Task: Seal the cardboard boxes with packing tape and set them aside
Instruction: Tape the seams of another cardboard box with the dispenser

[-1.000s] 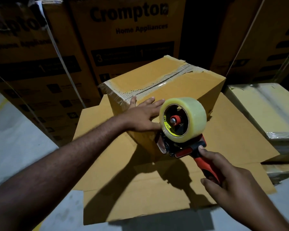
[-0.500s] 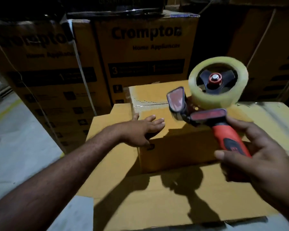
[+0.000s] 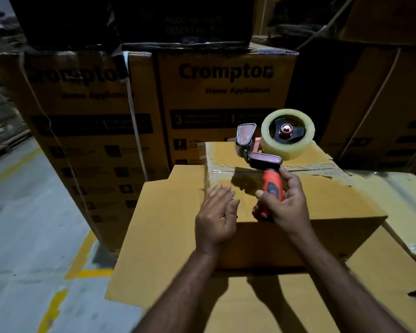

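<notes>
The left hand [image 3: 216, 216] lies flat, fingers straight and together, on the near left part of the box top. The right hand [image 3: 285, 204] has its fingers curled round the red handle of the tape dispenser [image 3: 262, 162].

Behind stand tall stacked cartons [image 3: 223, 104] printed "Crompton Home Appliances". A flattened cardboard sheet [image 3: 163, 227] lies under the cardboard box [image 3: 327, 212], whose top seam already carries a strip of tape. The dispenser's head is over that seam; whether it touches, I cannot tell. Its roll of clear tape [image 3: 267, 131] sits at the far end.
</notes>
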Tool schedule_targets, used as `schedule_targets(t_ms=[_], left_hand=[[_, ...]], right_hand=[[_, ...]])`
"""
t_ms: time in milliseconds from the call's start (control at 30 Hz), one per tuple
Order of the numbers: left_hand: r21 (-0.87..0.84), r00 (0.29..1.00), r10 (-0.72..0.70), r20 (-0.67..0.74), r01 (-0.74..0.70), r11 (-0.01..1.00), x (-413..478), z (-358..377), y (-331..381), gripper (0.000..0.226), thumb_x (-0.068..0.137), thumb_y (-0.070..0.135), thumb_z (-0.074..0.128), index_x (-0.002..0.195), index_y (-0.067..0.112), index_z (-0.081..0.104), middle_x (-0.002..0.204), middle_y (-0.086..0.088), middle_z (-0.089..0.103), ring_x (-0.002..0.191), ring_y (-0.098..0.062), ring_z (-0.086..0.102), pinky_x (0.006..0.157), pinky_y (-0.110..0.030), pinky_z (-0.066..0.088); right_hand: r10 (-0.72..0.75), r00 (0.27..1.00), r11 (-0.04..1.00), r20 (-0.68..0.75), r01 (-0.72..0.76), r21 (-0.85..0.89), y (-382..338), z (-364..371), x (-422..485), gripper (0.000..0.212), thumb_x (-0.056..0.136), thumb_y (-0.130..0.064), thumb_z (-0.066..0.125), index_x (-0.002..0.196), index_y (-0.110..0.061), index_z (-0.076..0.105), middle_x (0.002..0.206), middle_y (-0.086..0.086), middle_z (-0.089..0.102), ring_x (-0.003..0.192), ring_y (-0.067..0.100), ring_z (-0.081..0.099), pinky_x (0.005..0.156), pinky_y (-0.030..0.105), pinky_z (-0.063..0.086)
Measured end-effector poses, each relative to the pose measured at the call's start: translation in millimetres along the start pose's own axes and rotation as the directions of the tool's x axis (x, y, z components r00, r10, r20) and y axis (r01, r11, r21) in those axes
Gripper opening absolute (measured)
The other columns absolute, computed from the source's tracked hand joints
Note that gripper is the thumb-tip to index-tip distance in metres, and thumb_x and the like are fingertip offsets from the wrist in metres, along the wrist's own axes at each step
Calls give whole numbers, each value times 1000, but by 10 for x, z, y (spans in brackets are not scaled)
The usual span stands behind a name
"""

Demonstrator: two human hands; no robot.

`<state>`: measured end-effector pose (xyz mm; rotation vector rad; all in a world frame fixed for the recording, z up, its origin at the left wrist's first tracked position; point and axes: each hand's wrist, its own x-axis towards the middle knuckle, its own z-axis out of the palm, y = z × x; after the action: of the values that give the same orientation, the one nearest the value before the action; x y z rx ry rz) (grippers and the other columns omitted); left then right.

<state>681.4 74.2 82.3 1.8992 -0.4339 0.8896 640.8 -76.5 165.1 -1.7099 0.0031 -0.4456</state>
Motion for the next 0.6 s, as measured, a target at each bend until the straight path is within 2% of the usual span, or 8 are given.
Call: schedule_targets(t_ms=[133, 200, 267, 333, 367, 467, 533, 600], left_hand=[[-37, 961, -275, 24, 276, 960, 17, -25, 105, 55, 97, 51, 48, 136, 15, 63, 144, 1, 57, 139, -7, 45, 112, -28, 42], [-75, 901, -414, 130, 425, 902, 49, -46, 132, 68, 94, 58, 46, 150, 22, 46, 156, 6, 43, 144, -3, 34, 115, -25, 34], [-201, 811, -503, 298, 569, 798, 79, -86, 90, 85, 89, 69, 44, 160, 28, 22, 165, 10, 24, 150, -3, 21, 121, -28, 25], [-298, 735, -549, 398, 670, 680, 109, -126, 44, 96, 83, 78, 43, 161, 34, 8, 168, 12, 14, 153, -8, 16, 124, -39, 22], [-309, 715, -557, 422, 691, 653, 122, -139, 39, 94, 85, 77, 43, 161, 36, 5, 168, 11, 13, 153, -10, 17, 124, -40, 22], [-301, 657, -576, 486, 745, 596, 207, -189, 95, 70, 102, 61, 37, 160, 39, 4, 168, 8, 12, 153, -18, 21, 116, -30, 21], [-244, 574, -598, 560, 804, 543, 320, -264, 23, 64, 104, 60, 31, 160, 43, 6, 167, 9, 15, 152, -21, 23, 120, -39, 18], [-62, 532, -626, 570, 788, 613, 485, -349, -125, 64, 101, 67, 28, 159, 41, 18, 166, 7, 22, 151, -22, 26, 123, -52, 18]], right_hand=[[-18, 1000, 999, 24, 19, -33, 46, 13, 62, 70, 85, -2, 71, 142, -20, 35, 113, -9, 48, 76, -5, 66, 54, 17, 53], [-39, 999, 998, 35, 41, -45, 77, 24, 65, 71, 85, -2, 72, 144, -18, 35, 116, -11, 47, 82, -8, 65, 56, 16, 53], [-66, 997, 996, 41, 68, -57, 104, 30, 62, 72, 84, -3, 72, 145, -16, 35, 119, -12, 47, 86, -8, 64, 58, 16, 53], [-74, 996, 996, 53, 76, -49, 110, 36, 59, 70, 85, -2, 72, 143, -17, 36, 118, -11, 47, 83, -4, 66, 58, 17, 54], [-74, 996, 996, 59, 76, -40, 111, 40, 61, 69, 85, -1, 71, 142, -18, 36, 116, -11, 48, 80, -2, 67, 57, 18, 55], [-76, 994, 996, 81, 80, -43, 100, 48, 76, 70, 86, -1, 70, 143, -21, 34, 115, -10, 48, 76, 5, 69, 56, 22, 56], [-65, 994, 997, 86, 69, -44, 108, 50, 87, 71, 86, -3, 71, 143, -24, 35, 117, -9, 48, 77, 8, 70, 56, 24, 57], [-47, 995, 998, 88, 51, -48, 118, 47, 97, 71, 85, -6, 72, 143, -28, 35, 118, -9, 48, 77, 13, 70, 58, 28, 59]])
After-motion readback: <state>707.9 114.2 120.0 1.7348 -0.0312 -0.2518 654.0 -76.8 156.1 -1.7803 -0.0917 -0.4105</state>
